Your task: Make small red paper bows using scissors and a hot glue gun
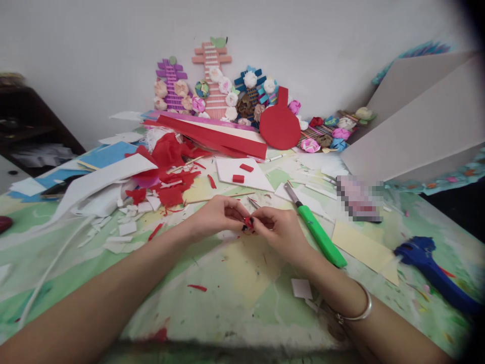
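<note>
Both hands meet over the middle of the table, their fingertips pinched around one small red piece (248, 221), perhaps paper-covered; the fingers hide most of it. My left hand (216, 216) holds it from the left, and my right hand (282, 233) from the right. Just beyond the fingers, a thin pointed metal tip (253, 202) shows, partly hidden by my right hand. Farther back, two small red blocks (238, 179) lie on a white foam square (227, 167). Right of my right hand lies a green utility knife (320, 235) with its blade out.
Red paper scraps (172, 187) and white foam offcuts (127, 229) litter the left side. A blue glue gun (435, 273), a phone (359, 198) and a yellow sheet (359, 247) lie right. Flower-decorated crafts (212, 86) and a red round paddle-like cutout (279, 126) stand against the wall.
</note>
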Tool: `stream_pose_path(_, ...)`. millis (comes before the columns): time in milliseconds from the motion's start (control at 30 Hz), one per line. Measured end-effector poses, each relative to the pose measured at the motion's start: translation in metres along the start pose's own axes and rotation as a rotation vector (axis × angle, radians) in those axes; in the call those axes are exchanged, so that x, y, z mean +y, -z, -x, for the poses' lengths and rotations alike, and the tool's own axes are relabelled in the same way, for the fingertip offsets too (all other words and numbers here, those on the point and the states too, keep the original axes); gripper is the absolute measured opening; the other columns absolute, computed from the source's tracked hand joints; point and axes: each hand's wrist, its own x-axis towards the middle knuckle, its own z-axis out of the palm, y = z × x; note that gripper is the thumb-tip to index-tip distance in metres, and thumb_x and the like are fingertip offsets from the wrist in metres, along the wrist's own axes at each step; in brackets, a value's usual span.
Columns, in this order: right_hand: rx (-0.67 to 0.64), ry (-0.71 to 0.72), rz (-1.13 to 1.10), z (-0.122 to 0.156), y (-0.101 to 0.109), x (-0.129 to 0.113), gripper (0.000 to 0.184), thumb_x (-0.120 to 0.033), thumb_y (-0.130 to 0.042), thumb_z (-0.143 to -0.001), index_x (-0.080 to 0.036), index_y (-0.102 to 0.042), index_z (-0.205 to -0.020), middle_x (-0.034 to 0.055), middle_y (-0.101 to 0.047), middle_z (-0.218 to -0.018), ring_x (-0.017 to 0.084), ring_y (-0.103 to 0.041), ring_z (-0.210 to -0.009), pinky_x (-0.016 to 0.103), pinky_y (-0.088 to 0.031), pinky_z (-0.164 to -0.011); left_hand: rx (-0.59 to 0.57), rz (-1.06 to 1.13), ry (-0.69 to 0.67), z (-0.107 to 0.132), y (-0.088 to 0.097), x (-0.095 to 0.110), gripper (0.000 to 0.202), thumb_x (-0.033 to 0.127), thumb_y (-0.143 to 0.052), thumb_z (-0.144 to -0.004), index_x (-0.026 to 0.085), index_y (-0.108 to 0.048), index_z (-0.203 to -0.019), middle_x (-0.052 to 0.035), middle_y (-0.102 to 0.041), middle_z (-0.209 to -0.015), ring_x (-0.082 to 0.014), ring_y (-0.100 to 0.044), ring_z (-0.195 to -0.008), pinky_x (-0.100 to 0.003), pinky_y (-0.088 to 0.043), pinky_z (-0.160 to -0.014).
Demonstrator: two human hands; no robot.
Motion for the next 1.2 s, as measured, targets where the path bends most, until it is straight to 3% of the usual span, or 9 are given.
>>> stream_pose_path(200, 0.030, 0.019, 0.050, 0.001, -0.001, 0.003, 0.016, -0.013, -0.051, -0.082, -0.017, -0.065, -0.077, 0.0005, -0.067, -0.068, 0.011, -0.057, -0.059, 0.023, -0.039, -0.057, 0.001, -0.003, 0.011, 0.001, -0.002, 0.002, 0.017, 0.013, -0.073, -0.065, 0.012, -0.070, -0.082, -0.0062, -0.074, -0.079, -0.0181, -0.070, -0.077, -0.027, -0.054, -0.073)
stream_pose_path(467, -0.030, 0.043, -0.099, 0.002, -0.001, 0.004, 0.015, -0.017, -0.053, -0.083, -0.017, -0.065, -0.092, 0.0033, -0.071, -0.082, 0.013, -0.065, -0.068, 0.024, -0.048, -0.064, 0.014, -0.032, -0.005, -0.001, 0.000, 0.001, 0.016, 0.013, -0.071, -0.066, 0.012, -0.071, -0.082, -0.0059, -0.074, -0.081, -0.0183, -0.069, -0.078, -0.028, -0.053, -0.076)
stream_pose_path(833, 0.011, 0.063, 0.096, 0.000, -0.003, 0.004, 0.015, -0.011, -0.052, -0.083, -0.016, -0.065, -0.079, 0.0013, -0.068, -0.071, 0.011, -0.058, -0.062, 0.022, -0.039, -0.058, 0.000, -0.039, -0.015, 0.001, -0.002, 0.005, 0.013, 0.015, -0.069, -0.068, 0.012, -0.073, -0.081, -0.0052, -0.074, -0.077, -0.0164, -0.069, -0.075, -0.024, -0.053, -0.072)
stream_pose_path(1200, 0.026, -0.016, 0.027, 0.001, -0.006, 0.004, 0.013, -0.014, -0.048, -0.083, -0.018, -0.058, -0.076, 0.0013, -0.065, -0.070, 0.012, -0.057, -0.062, 0.023, -0.039, -0.058, -0.009, -0.057, -0.039, 0.003, -0.004, 0.010, 0.013, 0.020, -0.065, -0.076, 0.011, -0.073, -0.079, -0.0065, -0.073, -0.076, -0.0168, -0.069, -0.074, -0.026, -0.053, -0.073)
